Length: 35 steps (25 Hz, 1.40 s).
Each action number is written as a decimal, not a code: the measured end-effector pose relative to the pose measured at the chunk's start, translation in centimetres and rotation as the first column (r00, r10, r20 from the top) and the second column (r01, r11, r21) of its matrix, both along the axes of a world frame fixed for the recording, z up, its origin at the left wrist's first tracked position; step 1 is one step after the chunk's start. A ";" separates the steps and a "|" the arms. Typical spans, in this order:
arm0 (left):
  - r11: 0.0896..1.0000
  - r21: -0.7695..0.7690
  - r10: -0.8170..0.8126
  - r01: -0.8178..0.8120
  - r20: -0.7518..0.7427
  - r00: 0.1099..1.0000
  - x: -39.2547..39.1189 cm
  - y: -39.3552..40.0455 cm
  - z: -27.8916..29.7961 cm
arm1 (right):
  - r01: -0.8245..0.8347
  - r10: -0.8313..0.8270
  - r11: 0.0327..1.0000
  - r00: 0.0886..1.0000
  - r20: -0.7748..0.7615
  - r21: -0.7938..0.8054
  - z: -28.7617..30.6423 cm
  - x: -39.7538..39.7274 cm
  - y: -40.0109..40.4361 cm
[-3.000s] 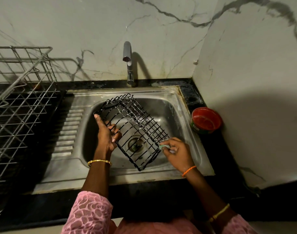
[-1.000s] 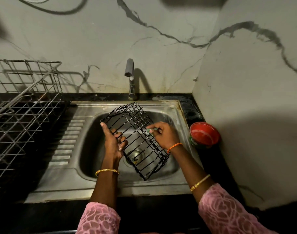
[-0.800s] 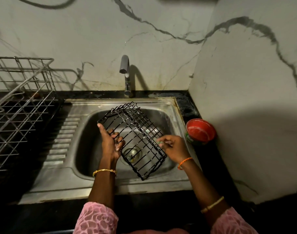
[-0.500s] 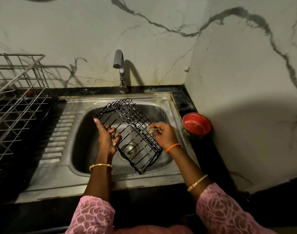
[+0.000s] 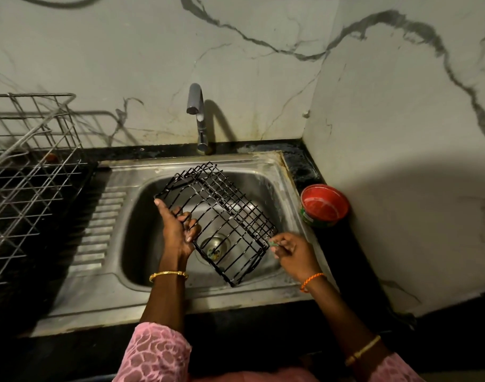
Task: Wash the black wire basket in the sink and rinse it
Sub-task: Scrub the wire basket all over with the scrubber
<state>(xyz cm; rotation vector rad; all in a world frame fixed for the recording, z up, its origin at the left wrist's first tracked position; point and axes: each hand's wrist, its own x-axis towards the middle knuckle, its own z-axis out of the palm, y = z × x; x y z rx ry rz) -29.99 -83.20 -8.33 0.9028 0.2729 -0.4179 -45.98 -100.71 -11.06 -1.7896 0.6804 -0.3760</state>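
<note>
The black wire basket [image 5: 222,213] hangs tilted over the steel sink [image 5: 285,186], its bars wet and flecked with suds. My left hand [image 5: 177,230] grips its left side, fingers curled through the wires. My right hand [image 5: 291,250] pinches a small green scrubber [image 5: 273,244] against the basket's lower right corner. The drain [image 5: 213,245] shows through the wires. No water runs from the tap [image 5: 197,117].
A red-lidded green tub [image 5: 324,205] stands on the black counter right of the sink, close to the marble side wall. A large silver wire dish rack [image 5: 29,172] fills the left. The ribbed drainboard [image 5: 97,230] lies between rack and bowl.
My right hand has slid with the scrubber from the basket's upper right side down to its lower right corner, after several strokes up and down that side. The left hand keeps its grip.
</note>
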 end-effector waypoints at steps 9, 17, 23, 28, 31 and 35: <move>1.000 -0.009 0.016 -0.016 0.030 0.999 -0.2 1.9 2.0 | -0.147 0.165 0.979 0.978 0.125 -0.142 7.8 12.3 1.7; 0.999 0.041 -0.012 0.010 0.057 0.998 0.8 2.1 3.8 | -0.181 0.212 0.972 0.950 0.227 -0.150 13.0 18.8 4.7; 0.998 0.053 0.017 -0.020 0.053 0.998 2.8 3.7 3.5 | -0.088 0.092 0.994 0.993 0.075 -0.061 4.6 11.1 4.0; 0.996 0.088 -0.025 0.020 0.052 0.998 2.9 3.9 3.5 | -0.092 0.092 0.996 0.984 0.150 -0.010 5.4 13.9 4.9; 0.995 0.092 -0.056 0.049 0.072 0.996 3.4 3.6 3.9 | -0.067 0.071 0.997 0.972 0.225 -0.025 8.1 18.3 4.8; 0.998 0.054 -0.047 0.041 0.115 0.992 4.7 3.6 4.1 | -0.053 0.064 0.997 0.975 0.211 -0.057 6.3 16.7 4.4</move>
